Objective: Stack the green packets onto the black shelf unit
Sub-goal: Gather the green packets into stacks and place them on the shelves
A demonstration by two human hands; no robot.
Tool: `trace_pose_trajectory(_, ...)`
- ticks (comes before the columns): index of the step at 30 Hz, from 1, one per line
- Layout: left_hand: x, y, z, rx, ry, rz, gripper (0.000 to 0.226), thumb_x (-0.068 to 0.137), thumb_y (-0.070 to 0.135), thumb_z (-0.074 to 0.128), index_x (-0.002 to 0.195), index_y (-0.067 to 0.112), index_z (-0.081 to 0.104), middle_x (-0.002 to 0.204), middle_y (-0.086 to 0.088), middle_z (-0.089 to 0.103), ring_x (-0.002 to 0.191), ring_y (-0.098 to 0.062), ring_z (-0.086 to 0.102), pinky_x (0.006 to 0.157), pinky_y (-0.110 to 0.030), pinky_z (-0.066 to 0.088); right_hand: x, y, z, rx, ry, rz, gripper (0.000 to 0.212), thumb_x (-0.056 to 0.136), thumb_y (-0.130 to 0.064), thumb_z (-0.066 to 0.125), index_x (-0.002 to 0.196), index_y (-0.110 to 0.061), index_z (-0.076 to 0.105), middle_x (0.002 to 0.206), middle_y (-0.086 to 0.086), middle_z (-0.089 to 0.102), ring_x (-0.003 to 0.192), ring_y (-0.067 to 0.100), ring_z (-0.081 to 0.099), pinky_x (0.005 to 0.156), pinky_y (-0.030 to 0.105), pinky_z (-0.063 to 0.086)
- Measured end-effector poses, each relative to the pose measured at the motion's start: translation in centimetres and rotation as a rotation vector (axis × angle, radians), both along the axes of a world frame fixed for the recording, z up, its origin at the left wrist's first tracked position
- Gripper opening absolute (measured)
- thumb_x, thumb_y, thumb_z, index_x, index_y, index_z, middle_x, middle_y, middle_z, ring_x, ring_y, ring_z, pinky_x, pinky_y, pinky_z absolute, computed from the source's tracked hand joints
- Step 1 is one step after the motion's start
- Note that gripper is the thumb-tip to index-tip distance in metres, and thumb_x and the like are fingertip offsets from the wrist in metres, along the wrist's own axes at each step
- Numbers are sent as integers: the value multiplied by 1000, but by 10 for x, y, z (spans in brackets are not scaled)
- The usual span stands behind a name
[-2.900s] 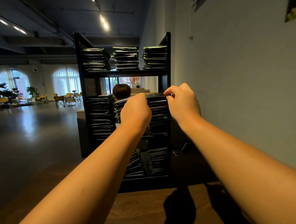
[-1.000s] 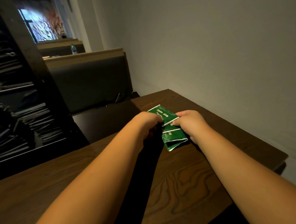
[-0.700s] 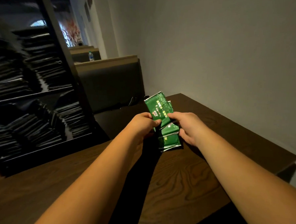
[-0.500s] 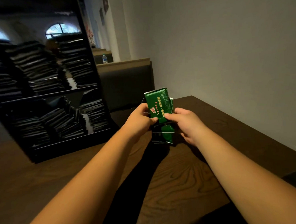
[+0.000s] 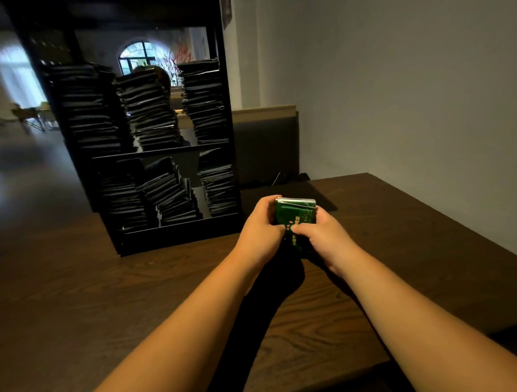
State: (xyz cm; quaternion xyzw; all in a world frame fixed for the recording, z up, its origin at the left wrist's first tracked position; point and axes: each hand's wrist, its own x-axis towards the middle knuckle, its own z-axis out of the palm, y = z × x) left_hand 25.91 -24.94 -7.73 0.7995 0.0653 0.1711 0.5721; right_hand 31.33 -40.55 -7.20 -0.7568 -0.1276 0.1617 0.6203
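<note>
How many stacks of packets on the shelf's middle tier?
3: left stack, centre stack, right stack, side by side on the black shelf unit; more could hide behind them.

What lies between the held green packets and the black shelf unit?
In the head view, just the left hand gripping the green packets, then bare wooden table up to the black shelf unit.
</note>
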Motion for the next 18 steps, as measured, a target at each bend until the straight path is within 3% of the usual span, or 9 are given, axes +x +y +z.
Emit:
trace_pose_trajectory(6,-4,2,-9,199,132,2,64,93,18,76,150,23,49,133,5,68,119,-10,65,107,-41,55,-8,10,-2,-258,-57,-30,31,103,-18,64,134,-21,60,115,2,71,104,19,69,84,37,57)
trace_pose_trajectory(10,-15,10,7,263,104,-111,79,87,21,86,148,27,36,126,15,59,110,2,61,90,-13,51,-9,20,21,-300,-177,-29,28,103,-19,64,131,-22,60,115,1,70,102,17,67,81,37,54)
trace_pose_trajectory(11,-20,12,12,292,82,-134,85,83,25,89,146,32,32,129,15,55,115,2,59,93,-12,50,-10,25,28,-298,-203,-27,27,103,-19,64,129,-22,61,115,1,70,102,17,67,83,38,54)
trace_pose_trajectory(13,-27,19,21,352,18,-105,94,73,38,86,148,36,30,136,12,51,125,-3,57,105,-27,53,-13,36,46,-280,-233,-7,26,101,-17,63,126,-22,61,116,2,71,105,21,68,96,44,57)
trace_pose_trajectory(15,-38,29,32,425,-27,-27,90,70,32,78,147,38,32,131,15,51,119,-6,60,103,-43,57,-21,51,64,-286,-255,36,26,99,-13,59,124,-20,59,116,6,71,106,24,68,101,50,56)
trace_pose_trajectory(18,-54,50,61,501,-142,75,70,81,25,81,137,41,44,125,18,52,112,-3,61,96,-41,59,-33,74,92,-307,-324,107,21,103,-12,53,124,-17,54,115,7,66,107,25,65,98,46,55)
